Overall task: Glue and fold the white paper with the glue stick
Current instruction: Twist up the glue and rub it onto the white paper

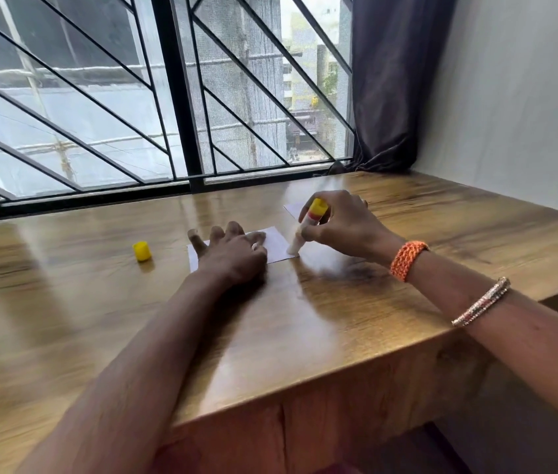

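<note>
A small white paper (276, 246) lies flat on the wooden table (305, 319). My left hand (233, 254) presses down on its left part with spread, straight fingers. My right hand (342, 220) grips a glue stick (308, 222) with a yellow end and a red band, tilted, its white tip touching the paper's near right corner. The stick's yellow cap (142, 251) stands on the table to the left of the paper, apart from both hands.
A second white sheet (292, 209) peeks out behind my right hand. A barred window (168, 97) runs along the table's far edge, a dark curtain (394, 80) hangs at the back right, and a white wall (517, 97) borders the right side.
</note>
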